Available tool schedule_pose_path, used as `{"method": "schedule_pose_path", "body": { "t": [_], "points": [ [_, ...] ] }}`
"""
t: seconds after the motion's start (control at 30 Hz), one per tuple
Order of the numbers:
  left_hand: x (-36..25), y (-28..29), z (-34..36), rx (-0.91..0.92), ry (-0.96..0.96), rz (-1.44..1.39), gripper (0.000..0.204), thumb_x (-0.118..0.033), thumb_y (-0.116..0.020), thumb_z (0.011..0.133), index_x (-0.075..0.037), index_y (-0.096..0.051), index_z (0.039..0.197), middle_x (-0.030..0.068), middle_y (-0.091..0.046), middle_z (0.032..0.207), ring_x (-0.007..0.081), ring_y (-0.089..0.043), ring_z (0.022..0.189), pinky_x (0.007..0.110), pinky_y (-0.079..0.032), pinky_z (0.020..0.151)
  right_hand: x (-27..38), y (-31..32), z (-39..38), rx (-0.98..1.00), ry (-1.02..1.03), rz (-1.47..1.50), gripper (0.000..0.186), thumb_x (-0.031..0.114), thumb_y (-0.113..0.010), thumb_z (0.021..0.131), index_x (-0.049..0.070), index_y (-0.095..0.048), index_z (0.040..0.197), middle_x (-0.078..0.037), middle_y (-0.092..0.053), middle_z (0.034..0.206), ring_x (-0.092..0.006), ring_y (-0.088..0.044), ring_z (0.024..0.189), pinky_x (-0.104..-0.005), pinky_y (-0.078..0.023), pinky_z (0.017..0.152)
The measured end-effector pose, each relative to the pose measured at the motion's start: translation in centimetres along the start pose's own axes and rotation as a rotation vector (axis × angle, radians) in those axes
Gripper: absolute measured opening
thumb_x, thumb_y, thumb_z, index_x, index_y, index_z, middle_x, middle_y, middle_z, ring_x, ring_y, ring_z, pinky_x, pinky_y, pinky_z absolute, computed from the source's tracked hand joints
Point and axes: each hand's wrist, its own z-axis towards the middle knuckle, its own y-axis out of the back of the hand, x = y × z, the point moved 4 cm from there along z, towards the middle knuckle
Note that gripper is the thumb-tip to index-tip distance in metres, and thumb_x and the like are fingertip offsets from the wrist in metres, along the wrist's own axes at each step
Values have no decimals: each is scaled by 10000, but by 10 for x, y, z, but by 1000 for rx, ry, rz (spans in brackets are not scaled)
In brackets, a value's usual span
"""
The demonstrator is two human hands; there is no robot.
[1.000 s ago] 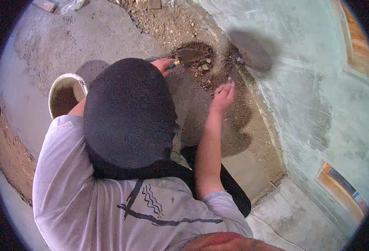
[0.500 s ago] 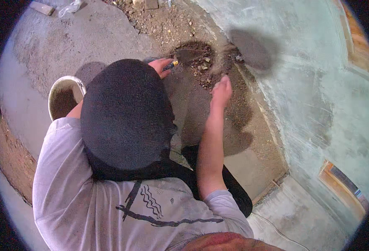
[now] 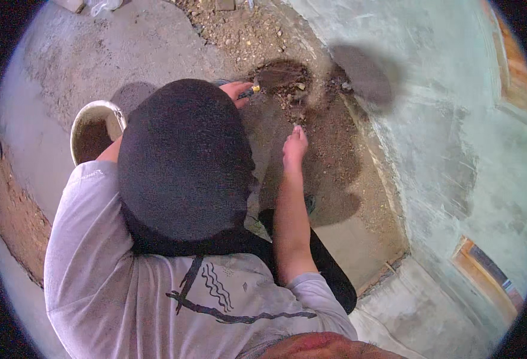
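Observation:
My left hand (image 3: pixel 237 93) reaches round my raised black-clad knee (image 3: pixel 185 161). Its fingers close on a hand tool with a black and yellow handle (image 3: pixel 254 90); much of the tool is hidden by the hand and knee. Just beyond it lies a hollow of dark, loose soil (image 3: pixel 281 73) with small stones (image 3: pixel 298 90). My right hand (image 3: pixel 295 146) hovers over or rests on the earth on the near side of those stones. Its fingers are pressed together, and I cannot make out what is between them.
A pale-rimmed bucket (image 3: pixel 77 140) stands left of my knee. Smooth grey concrete (image 3: pixel 114 54) spreads at the far left, gravelly rubble (image 3: pixel 233 30) at the far middle. A pale greenish wall (image 3: pixel 431 119) borders the dirt on the right. A wooden piece (image 3: pixel 484 269) lies at the lower right.
My right hand has moved left and nearer to me, away from the soil's right side. My left hand, with the tool, has barely shifted.

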Motion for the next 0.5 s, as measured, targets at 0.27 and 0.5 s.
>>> {"method": "schedule_pose_path", "body": {
  "t": [0.27, 0.5],
  "points": [
    [-1, -3, -2, -25, -1, 6, 572, -237, -595, 913, -12, -435, 1413, 263, -551, 1317, 422, -522, 1234, 452, -414, 1059, 163, 43, -17, -15, 127, 559, 388, 275, -489, 1046, 73, -512, 1377, 26, -461, 693, -60, -410, 547, -221, -321, 460],
    [1, -3, 0, -23, 17, 12, 562, -236, -605, 914, -25, -442, 1409, 262, -558, 1307, 424, -530, 1221, 463, -425, 1042, 77, 9, -32, -167, 178, 355, 411, 274, -483, 1048, 75, -476, 1407, 27, -434, 638, -71, -393, 485, -231, -314, 415]
  ]
}}
